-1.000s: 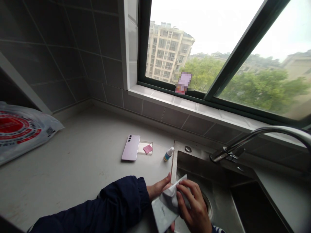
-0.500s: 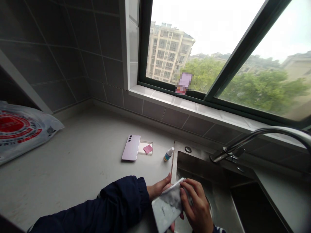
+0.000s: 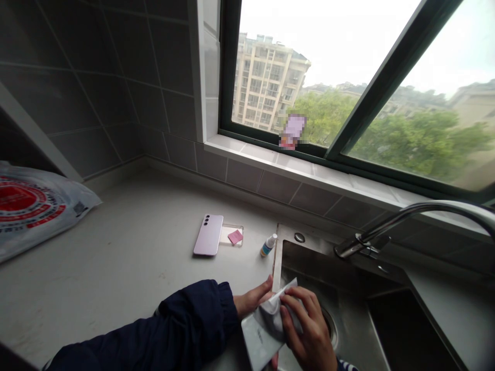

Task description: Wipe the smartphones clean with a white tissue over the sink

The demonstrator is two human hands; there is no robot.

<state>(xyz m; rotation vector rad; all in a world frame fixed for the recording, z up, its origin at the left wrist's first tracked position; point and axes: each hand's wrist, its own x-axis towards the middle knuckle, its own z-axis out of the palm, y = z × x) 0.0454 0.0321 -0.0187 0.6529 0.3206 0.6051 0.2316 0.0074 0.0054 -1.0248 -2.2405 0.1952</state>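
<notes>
My left hand (image 3: 253,300) is closed around a pale silver phone (image 3: 257,341) from beneath, its thumb stretched out along the side. The phone is tilted, with its back and a small dark logo facing up, over the sink's near left edge. In my right hand (image 3: 311,330) a thin light-grey cloth (image 3: 273,311) is bunched and pressed against the phone's upper half. One cloth corner sticks up past the fingers. Beyond my hands a small white spray bottle (image 3: 267,245) stands on the counter. A lilac phone (image 3: 209,236) lies back up beside a clear phone case (image 3: 232,228).
A folded pink cloth (image 3: 235,237) rests on the clear case. To the right is a steel sink (image 3: 279,257) with a curved faucet (image 3: 386,219). A printed plastic bag (image 3: 46,206) sits on the left of the counter (image 3: 127,268). A window ledge (image 3: 270,161) runs behind.
My right hand has slid slightly left and down over the phone, bunching the cloth so that a corner now stands up. My left hand stays in place.
</notes>
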